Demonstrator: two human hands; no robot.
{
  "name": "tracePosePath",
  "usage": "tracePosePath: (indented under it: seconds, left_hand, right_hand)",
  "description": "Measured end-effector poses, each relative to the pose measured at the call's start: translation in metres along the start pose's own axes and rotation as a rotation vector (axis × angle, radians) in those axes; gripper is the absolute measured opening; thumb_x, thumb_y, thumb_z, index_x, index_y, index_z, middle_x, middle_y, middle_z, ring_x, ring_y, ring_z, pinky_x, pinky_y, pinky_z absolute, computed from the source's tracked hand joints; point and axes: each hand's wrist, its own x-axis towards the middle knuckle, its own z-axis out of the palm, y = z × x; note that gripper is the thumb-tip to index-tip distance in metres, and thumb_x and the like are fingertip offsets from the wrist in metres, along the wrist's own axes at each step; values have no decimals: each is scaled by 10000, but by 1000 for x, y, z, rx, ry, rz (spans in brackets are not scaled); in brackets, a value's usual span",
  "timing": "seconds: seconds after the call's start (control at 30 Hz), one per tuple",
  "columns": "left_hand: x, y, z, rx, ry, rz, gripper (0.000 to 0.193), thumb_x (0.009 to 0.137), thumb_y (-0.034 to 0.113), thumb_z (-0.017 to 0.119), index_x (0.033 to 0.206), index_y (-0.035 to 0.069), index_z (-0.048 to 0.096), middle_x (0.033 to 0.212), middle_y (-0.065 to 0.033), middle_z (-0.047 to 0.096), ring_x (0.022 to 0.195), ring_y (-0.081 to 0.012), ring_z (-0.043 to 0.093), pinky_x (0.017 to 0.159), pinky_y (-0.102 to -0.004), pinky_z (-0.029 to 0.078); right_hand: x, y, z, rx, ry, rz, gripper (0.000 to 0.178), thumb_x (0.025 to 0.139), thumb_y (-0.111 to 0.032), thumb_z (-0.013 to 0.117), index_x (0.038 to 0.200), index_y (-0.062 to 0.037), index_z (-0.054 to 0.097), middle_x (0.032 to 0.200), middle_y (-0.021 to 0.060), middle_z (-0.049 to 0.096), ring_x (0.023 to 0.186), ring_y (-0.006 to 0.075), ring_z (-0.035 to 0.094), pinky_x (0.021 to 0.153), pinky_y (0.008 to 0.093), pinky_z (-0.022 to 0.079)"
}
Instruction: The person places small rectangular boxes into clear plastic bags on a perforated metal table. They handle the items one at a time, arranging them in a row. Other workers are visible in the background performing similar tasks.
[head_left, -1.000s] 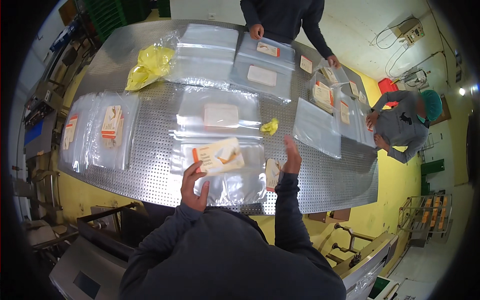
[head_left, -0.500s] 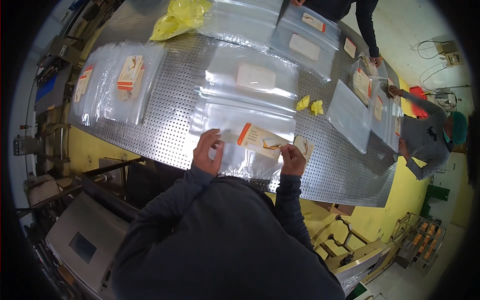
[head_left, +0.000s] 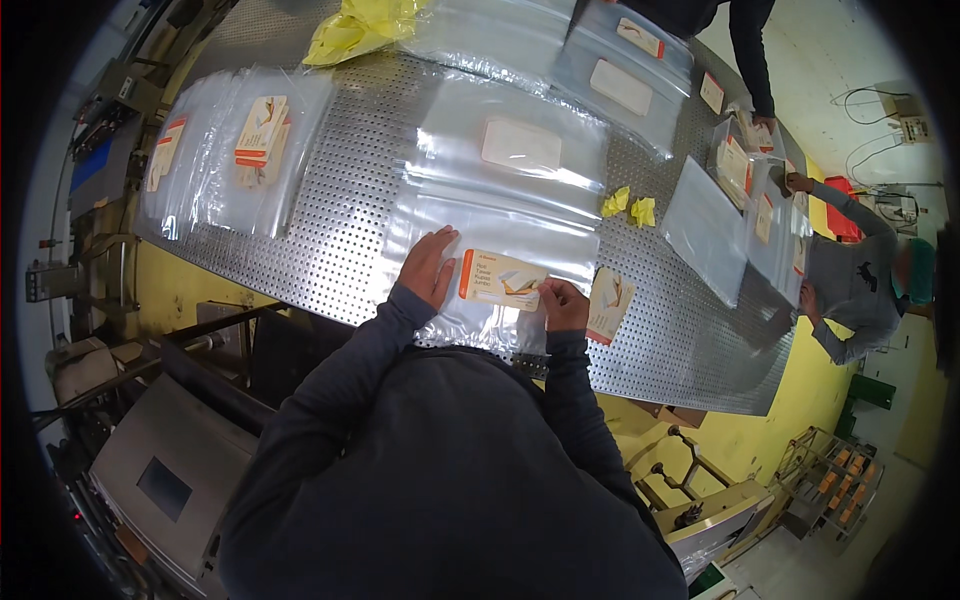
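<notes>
While the person's right hand [head_left: 566,304] pinches the right end of a flat cream cardboard rectangle with an orange band and a bread picture [head_left: 504,280], the left hand [head_left: 429,268] lies palm down just beside its other end, fingers extended and close together. The cream card is at the near edge of the table, over a stack of clear, glossy plastic bags [head_left: 425,212], its orange band toward the left hand. Just right of the right hand, a second cream card with an orange edge [head_left: 609,302] lies at a slant. Farther up the stack is a pale, blank-looking rounded rectangle [head_left: 521,147], and to its right sit two small crumpled yellow scraps [head_left: 629,206]. All this rests on a grey metal table pierced with rows of small holes [head_left: 345,165]. To the left are more clear bags with orange-banded cards [head_left: 262,140]; beyond, at the top, is a large crumpled yellow sheet [head_left: 362,30]. At the far right, a co-worker in a grey top [head_left: 852,268] reaches over other bags.
</notes>
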Motion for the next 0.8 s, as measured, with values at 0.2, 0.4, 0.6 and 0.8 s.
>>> tracePosePath:
  seconds: [0.2,0.4,0.6,0.8]
  left_hand:
    - [8,42,-21,326,-38,158,410,829,88,541,1216,-9,446,1241,-197,474,1173,-349,427,1009,-423,319]
    - [11,55,-23,334,-93,124,481,814,183,591,1230,-3,437,1283,-207,414,1203,-351,382,1020,-422,298]
    - [17,78,-29,659,-311,216,541,868,378,499,1346,153,377,1364,-204,319,1287,-337,271,1060,-462,198]
    - [15,75,-27,732,-370,208,540,880,407,460,1366,197,352,1429,-174,238,1330,-318,202,1078,-455,147]
  right_hand:
    - [-2,-1,-1,41,3,26,145,775,-117,673,854,5,658,684,-35,591,567,18,427,516,184,356]
    - [1,-1,2,27,12,26,135,767,-105,680,852,-2,664,658,-46,582,555,11,416,498,186,346]
    - [-2,10,9,-203,125,-177,150,734,-68,693,871,-19,658,667,-16,570,535,51,436,493,210,362]
    - [-6,-27,16,-411,221,-282,368,770,-87,608,1134,-64,558,1137,130,521,922,228,518,770,340,418]
